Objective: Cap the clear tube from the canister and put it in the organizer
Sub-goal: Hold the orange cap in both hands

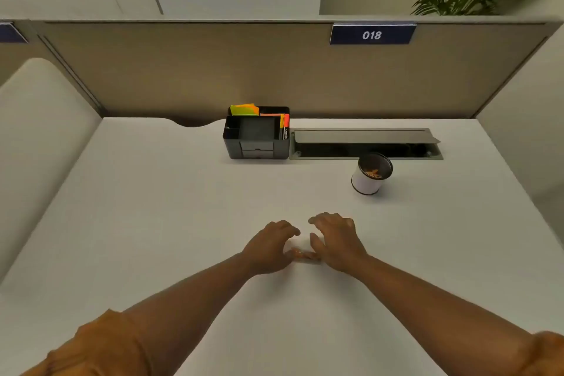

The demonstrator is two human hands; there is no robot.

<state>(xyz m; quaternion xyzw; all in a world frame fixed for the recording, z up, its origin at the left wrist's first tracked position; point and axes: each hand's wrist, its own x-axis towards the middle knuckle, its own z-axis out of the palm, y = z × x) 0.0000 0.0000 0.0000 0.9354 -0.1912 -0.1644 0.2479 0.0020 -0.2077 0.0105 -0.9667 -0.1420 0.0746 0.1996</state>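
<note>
Low over the white desk, my left hand (pixel 270 249) and my right hand (pixel 335 241) meet around a small clear tube (pixel 302 254) with orange contents. The thumbs and fingertips of both hands pinch its ends; it is blurred and I cannot make out a cap. The white canister (pixel 367 181) with a dark rim stands to the far right, open, with orange bits inside. The dark grey organizer (pixel 256 143) sits at the back of the desk against the partition, holding sticky notes and markers.
A cable tray with its lid raised (pixel 364 143) runs along the back edge, right of the organizer. Beige partition walls (pixel 213 70) close the desk on three sides. A cable notch (pixel 195 123) cuts the back edge left of the organizer.
</note>
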